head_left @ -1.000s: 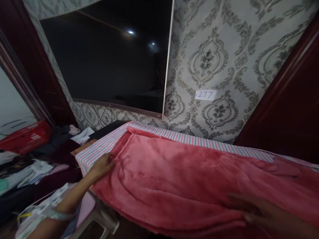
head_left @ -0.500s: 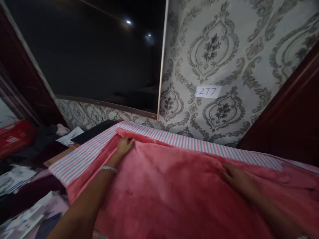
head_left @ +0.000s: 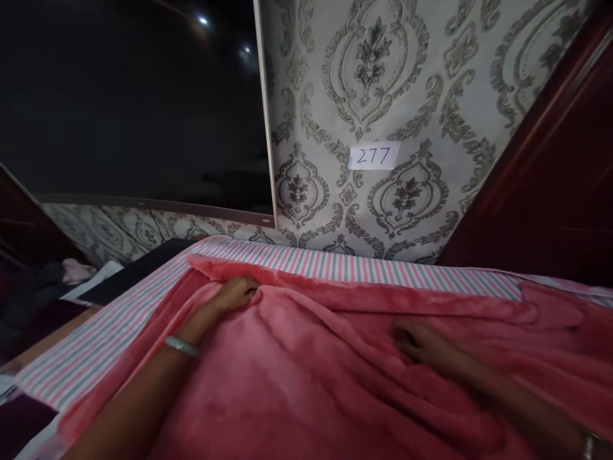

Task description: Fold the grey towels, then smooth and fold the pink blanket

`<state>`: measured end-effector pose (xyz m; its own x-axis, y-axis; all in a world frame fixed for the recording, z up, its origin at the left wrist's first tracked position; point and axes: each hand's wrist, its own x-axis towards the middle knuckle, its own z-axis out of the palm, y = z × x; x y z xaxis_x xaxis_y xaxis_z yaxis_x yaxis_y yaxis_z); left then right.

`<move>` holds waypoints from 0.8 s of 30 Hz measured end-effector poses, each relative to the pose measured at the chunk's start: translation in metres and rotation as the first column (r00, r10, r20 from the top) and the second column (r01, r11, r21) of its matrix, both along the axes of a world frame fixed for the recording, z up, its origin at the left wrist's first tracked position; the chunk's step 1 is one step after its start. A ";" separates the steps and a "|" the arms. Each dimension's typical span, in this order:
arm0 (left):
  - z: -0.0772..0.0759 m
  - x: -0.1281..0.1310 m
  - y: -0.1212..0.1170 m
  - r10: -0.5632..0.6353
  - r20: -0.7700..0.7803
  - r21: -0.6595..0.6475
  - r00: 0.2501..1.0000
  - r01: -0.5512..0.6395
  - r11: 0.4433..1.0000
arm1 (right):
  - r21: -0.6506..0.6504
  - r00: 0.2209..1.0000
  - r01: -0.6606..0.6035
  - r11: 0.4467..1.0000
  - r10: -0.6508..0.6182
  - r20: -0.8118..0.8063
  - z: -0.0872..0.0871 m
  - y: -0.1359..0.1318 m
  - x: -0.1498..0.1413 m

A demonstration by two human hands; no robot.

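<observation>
A pink plush blanket (head_left: 297, 377) lies in loose folds over a striped sheet (head_left: 330, 264). Near the blanket's far left corner, my left hand (head_left: 237, 294) is closed on a pinch of its fabric, a pale bracelet on the wrist. Farther right, my right hand (head_left: 416, 342) has its fingers curled in at a fold of the same blanket. Its fingertips are partly hidden, and the fabric around it is bunched into ridges. A rolled edge of the blanket runs along the far side, beyond both hands.
Behind the sheet rises a patterned wall with a paper label (head_left: 375, 156) reading 277. A large dark television screen (head_left: 134, 115) hangs at the left. Dark red wood (head_left: 541, 179) stands at the right. Papers (head_left: 93, 281) and a black flat surface (head_left: 138, 271) lie at the left.
My right hand has moved left and slightly down, and the blanket between my hands has gone from fairly smooth to folded. The view has turned to the right.
</observation>
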<state>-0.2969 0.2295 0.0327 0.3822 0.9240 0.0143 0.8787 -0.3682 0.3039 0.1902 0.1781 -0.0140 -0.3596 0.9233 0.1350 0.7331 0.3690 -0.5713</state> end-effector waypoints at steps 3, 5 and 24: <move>-0.003 0.007 0.017 0.026 -0.018 0.066 0.999 -0.025 0.997 | 0.037 0.984 -0.080 0.996 0.073 0.162 0.000 0.032 -0.002; -0.006 0.012 0.029 0.198 -0.013 0.211 0.980 -0.191 0.959 | 0.222 0.956 0.063 0.973 -0.122 0.265 -0.001 0.056 -0.001; -0.015 -0.030 0.119 0.591 0.052 0.140 0.805 -0.592 0.794 | 0.298 0.783 0.235 0.925 -0.361 0.506 -0.062 0.080 -0.010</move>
